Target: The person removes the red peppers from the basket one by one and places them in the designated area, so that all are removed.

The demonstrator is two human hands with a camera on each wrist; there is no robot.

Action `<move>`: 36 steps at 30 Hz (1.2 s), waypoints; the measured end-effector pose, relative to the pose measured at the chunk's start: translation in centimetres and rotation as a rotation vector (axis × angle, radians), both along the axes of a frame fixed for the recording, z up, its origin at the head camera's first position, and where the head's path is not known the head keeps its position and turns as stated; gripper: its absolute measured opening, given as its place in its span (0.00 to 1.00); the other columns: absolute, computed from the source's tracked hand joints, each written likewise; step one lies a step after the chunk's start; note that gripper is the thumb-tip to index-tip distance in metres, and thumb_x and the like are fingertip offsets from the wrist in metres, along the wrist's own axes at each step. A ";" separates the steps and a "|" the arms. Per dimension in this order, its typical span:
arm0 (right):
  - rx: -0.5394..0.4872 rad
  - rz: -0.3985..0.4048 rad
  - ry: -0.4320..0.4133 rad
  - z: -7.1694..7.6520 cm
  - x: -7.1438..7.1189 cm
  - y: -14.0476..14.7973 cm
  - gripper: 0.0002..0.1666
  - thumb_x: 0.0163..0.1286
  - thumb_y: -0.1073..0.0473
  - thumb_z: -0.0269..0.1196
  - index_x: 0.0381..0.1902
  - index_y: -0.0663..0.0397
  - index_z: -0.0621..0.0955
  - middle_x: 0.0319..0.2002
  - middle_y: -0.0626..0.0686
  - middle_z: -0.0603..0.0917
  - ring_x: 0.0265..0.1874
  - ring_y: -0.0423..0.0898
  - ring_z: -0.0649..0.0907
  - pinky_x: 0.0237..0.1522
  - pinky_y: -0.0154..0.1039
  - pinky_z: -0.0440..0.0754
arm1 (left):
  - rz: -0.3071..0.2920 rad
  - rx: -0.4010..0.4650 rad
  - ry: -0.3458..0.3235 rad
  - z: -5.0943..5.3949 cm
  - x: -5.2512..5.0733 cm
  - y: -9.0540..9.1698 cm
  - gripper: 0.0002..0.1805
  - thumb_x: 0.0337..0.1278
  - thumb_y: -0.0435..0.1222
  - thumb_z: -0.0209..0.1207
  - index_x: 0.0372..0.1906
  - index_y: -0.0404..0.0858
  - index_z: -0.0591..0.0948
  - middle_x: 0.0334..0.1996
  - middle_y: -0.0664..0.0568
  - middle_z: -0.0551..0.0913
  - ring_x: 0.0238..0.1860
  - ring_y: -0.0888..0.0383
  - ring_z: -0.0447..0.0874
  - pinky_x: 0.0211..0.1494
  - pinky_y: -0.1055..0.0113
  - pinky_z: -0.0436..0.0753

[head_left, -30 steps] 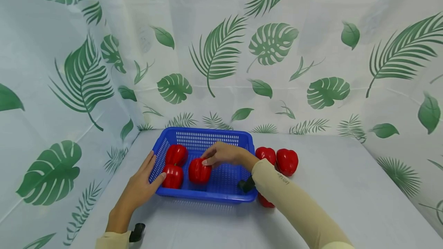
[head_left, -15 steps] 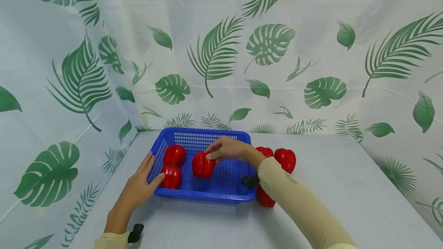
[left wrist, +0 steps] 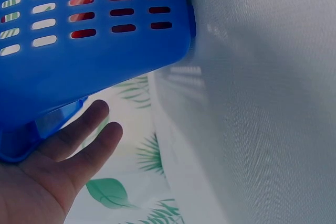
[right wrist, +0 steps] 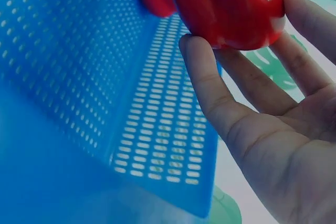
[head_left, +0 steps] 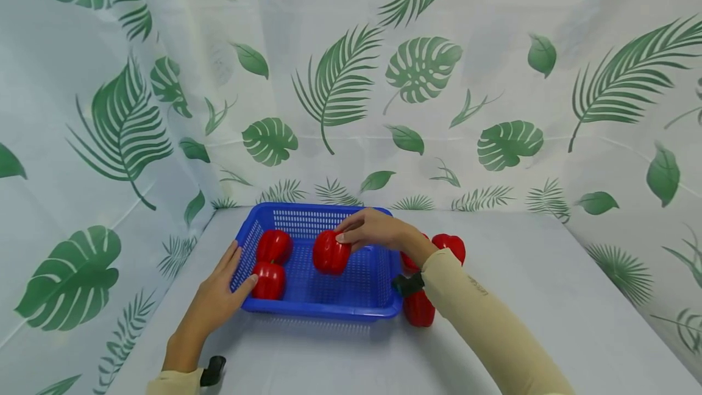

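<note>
In the head view my right hand point(head_left: 375, 228) holds a glossy red bell pepper point(head_left: 331, 253) by its upper right side, over the blue plastic basket point(head_left: 323, 309). The right wrist view has thumb and fingertips on the end of this bell pepper point(right wrist: 236, 11). Two more red bell peppers lie at the left inside the basket, one behind point(head_left: 274, 245) and one in front point(head_left: 269, 280). My left hand point(head_left: 219, 291) rests against the basket's left side, thumb at the front left corner. Its visible fingers look straight in the left wrist view, beside the perforated basket wall point(left wrist: 100, 66).
Outside the basket's right side are more red bell peppers: one near the front point(head_left: 419, 308), one farther back point(head_left: 450, 245), and another partly behind my right wrist point(head_left: 408, 263). A white cloth covers the table point(head_left: 521, 285). Leaf-printed curtains point(head_left: 351, 78) stand behind and at the sides.
My right hand has lifted the bell pepper up and to the right, away from the two at the left of the basket. The left hand stays at the basket's side.
</note>
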State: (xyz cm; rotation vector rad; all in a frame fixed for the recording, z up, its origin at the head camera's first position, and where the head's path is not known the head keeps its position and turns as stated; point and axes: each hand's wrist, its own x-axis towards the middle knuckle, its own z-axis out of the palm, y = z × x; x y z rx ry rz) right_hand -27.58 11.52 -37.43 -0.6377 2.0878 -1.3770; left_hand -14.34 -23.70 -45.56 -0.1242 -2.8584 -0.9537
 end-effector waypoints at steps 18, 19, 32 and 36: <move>-0.051 -0.084 0.020 0.8 0.5 4.5 0.24 0.78 0.58 0.67 0.65 0.65 0.84 0.54 0.60 0.89 0.50 0.57 0.90 0.54 0.51 0.90 | 0.003 -0.015 -0.042 -0.2 0.0 0.0 0.48 0.79 0.55 0.56 0.86 0.31 0.51 0.87 0.37 0.45 0.81 0.26 0.51 0.68 0.27 0.69; -0.055 -0.089 0.023 0.9 0.5 4.8 0.24 0.78 0.58 0.67 0.66 0.66 0.83 0.54 0.61 0.89 0.50 0.57 0.90 0.55 0.52 0.89 | 0.003 -0.013 -0.041 -0.1 0.0 0.0 0.48 0.79 0.55 0.56 0.86 0.31 0.51 0.87 0.37 0.45 0.81 0.26 0.50 0.68 0.27 0.69; -0.083 -0.177 0.034 2.0 1.2 9.1 0.26 0.79 0.59 0.65 0.68 0.69 0.80 0.53 0.63 0.89 0.50 0.57 0.90 0.62 0.65 0.81 | -0.002 -0.021 -0.030 0.1 0.0 -0.2 0.48 0.78 0.54 0.57 0.85 0.29 0.52 0.86 0.35 0.46 0.81 0.26 0.50 0.69 0.27 0.67; -0.087 -0.183 0.045 2.0 1.6 10.4 0.27 0.80 0.59 0.64 0.70 0.69 0.78 0.55 0.63 0.88 0.51 0.58 0.90 0.61 0.63 0.83 | -0.005 -0.021 -0.034 0.1 0.0 0.0 0.48 0.78 0.53 0.57 0.85 0.28 0.52 0.86 0.34 0.47 0.81 0.26 0.50 0.69 0.27 0.67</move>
